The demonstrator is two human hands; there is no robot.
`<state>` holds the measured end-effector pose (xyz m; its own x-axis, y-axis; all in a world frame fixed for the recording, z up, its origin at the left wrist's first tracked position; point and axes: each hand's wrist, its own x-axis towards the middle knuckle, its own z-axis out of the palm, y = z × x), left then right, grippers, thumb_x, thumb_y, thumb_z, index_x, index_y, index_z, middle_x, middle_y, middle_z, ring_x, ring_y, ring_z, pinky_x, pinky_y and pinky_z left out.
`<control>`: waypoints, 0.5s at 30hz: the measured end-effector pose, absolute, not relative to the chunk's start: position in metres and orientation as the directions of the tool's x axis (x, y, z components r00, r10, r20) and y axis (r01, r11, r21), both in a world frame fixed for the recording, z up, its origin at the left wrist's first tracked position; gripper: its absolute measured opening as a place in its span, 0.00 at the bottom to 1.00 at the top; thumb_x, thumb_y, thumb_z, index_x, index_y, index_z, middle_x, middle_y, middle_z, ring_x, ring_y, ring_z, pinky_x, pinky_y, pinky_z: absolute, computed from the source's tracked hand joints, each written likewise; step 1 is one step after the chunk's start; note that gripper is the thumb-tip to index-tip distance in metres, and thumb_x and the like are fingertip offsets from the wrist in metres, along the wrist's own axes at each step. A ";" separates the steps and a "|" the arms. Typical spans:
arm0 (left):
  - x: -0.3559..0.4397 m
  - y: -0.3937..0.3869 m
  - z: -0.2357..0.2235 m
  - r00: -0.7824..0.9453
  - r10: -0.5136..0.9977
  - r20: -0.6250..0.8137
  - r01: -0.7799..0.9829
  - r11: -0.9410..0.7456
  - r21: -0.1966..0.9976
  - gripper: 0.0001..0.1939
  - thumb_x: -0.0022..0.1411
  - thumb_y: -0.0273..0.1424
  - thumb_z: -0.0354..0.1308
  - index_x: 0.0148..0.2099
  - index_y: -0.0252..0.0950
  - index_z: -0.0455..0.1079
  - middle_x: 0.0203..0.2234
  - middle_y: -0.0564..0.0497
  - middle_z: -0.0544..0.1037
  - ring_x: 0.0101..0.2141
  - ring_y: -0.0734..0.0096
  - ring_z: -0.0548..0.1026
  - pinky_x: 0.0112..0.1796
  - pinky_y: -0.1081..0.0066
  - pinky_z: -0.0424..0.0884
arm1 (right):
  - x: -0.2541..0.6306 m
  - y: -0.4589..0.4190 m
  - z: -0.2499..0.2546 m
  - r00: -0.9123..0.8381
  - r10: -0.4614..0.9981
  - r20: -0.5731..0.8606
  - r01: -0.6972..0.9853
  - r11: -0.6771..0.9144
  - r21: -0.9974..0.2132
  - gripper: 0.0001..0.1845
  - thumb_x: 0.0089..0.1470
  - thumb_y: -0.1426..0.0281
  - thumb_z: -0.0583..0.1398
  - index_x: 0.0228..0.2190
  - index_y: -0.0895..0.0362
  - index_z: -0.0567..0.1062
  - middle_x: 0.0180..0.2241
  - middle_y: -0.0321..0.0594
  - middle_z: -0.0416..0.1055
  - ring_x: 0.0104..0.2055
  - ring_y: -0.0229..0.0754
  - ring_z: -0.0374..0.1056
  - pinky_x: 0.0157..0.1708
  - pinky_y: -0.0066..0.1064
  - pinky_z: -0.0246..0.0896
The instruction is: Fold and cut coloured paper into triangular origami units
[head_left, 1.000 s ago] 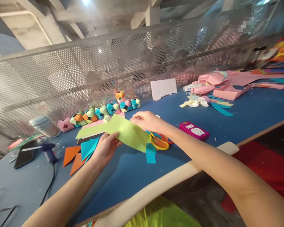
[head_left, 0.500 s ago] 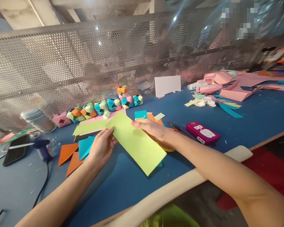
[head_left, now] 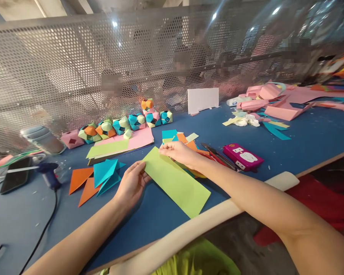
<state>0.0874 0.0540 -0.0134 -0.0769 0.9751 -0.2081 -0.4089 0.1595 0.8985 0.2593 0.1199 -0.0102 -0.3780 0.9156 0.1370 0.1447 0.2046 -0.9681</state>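
A long strip of light green paper (head_left: 176, 183) slants across the middle, its near end by the table's front edge. At its far left corner, my left hand (head_left: 133, 181) pinches the edge between thumb and fingers. My right hand (head_left: 180, 152) grips the far right corner with its fingertips. Left of my left hand lie folded blue paper pieces (head_left: 106, 173) and orange paper pieces (head_left: 81, 181). Behind the strip is a stack of pink and green paper sheets (head_left: 140, 138). Small paper scraps (head_left: 169, 135) lie beyond my right hand.
Folded paper balls (head_left: 122, 128) line the back near a perforated metal screen (head_left: 60, 68). At left are a tumbler (head_left: 43, 139), a phone (head_left: 15, 175) and a corded glue gun (head_left: 49, 173). A magenta case (head_left: 242, 156) sits right. White padding (head_left: 212, 221) runs along the front edge.
Both hands have lowered the green strip toward the table and shifted it slightly right. The paper stack and blue pieces behind it show more fully.
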 end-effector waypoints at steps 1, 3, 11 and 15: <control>0.089 0.053 -0.015 -0.069 0.975 -0.211 -0.409 0.165 0.897 0.08 0.62 0.24 0.54 0.30 0.32 0.69 0.27 0.48 0.77 0.27 0.73 0.77 0.31 0.73 0.76 | 0.256 0.120 -0.013 -0.365 0.919 0.148 0.126 0.207 -0.970 0.15 0.47 0.58 0.62 0.29 0.59 0.73 0.26 0.35 0.70 0.28 0.35 0.62 0.28 0.27 0.55; 0.091 0.053 -0.018 -0.060 0.975 -0.216 -0.403 0.175 0.899 0.07 0.60 0.25 0.56 0.29 0.33 0.69 0.26 0.49 0.77 0.27 0.72 0.77 0.31 0.72 0.76 | 0.251 0.121 -0.018 -0.343 0.924 0.170 0.115 0.221 -0.969 0.15 0.46 0.59 0.61 0.27 0.59 0.73 0.26 0.35 0.70 0.29 0.36 0.63 0.29 0.28 0.56; 0.087 0.057 -0.030 -0.053 0.979 -0.198 -0.400 0.161 0.902 0.06 0.61 0.28 0.56 0.31 0.33 0.71 0.27 0.47 0.78 0.29 0.69 0.78 0.34 0.69 0.76 | 0.247 0.123 -0.031 -0.312 0.889 0.334 0.165 0.397 -0.903 0.10 0.47 0.64 0.60 0.26 0.59 0.73 0.25 0.34 0.69 0.28 0.36 0.62 0.30 0.28 0.56; 0.087 0.057 -0.030 -0.033 0.982 -0.185 -0.397 0.157 0.904 0.04 0.58 0.29 0.59 0.32 0.33 0.71 0.28 0.46 0.78 0.30 0.65 0.79 0.36 0.65 0.76 | 0.246 0.114 -0.030 -0.356 0.822 0.444 0.196 0.531 -0.825 0.05 0.48 0.68 0.60 0.26 0.58 0.72 0.27 0.34 0.69 0.30 0.36 0.63 0.32 0.28 0.59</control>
<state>0.0872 0.0568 -0.0301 -0.0333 0.9822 -0.1848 -0.3967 0.1567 0.9045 0.2460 0.1139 -0.0305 -0.3558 0.8222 0.4444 0.1962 0.5306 -0.8246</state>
